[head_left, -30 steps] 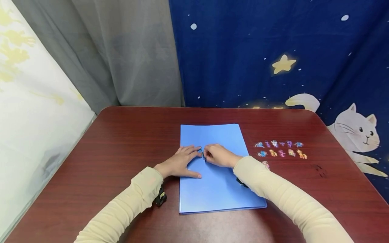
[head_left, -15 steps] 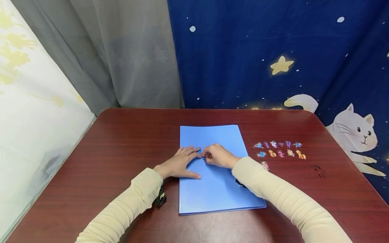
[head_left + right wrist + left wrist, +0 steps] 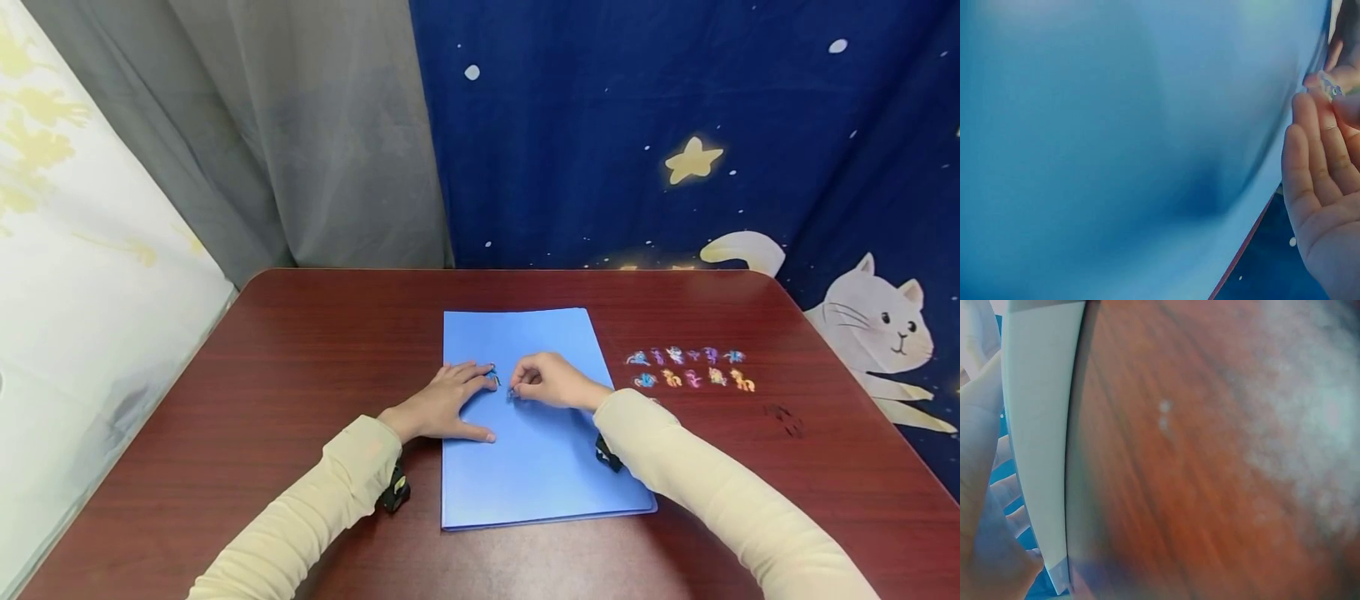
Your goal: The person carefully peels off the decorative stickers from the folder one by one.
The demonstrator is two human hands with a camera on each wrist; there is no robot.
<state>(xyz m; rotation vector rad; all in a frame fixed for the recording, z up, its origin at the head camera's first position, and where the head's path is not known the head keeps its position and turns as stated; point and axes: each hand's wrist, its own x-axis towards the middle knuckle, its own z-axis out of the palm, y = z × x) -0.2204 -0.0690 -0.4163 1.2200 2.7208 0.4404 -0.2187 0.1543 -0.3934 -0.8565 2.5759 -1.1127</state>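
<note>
A blue folder (image 3: 525,492) lies on the table, its pale edge turned to the left wrist camera. My left hand (image 3: 446,404) rests on its left side with fingers spread, the fingertips touching a small blue pony sticker (image 3: 493,377) that they partly cover. Just to the right, my right hand (image 3: 555,382) pinches another small sticker (image 3: 512,394) between thumb and fingers, over the folder. Up close in the right wrist view, that sticker (image 3: 1333,89) has a clear rim and a greyish-blue print, while the lower fingers lie fairly straight.
Two rows of colourful pony stickers (image 3: 693,379) lie on the brown table (image 3: 337,333), right of the folder. Farther right is a patch of small dark marks (image 3: 786,421). Curtains (image 3: 360,167) hang behind the table, and my right sleeve (image 3: 705,467) crosses the folder's right edge.
My right hand has shifted a little to the right, away from the left fingertips, with the sticker pinched in it. My left hand stays in place.
</note>
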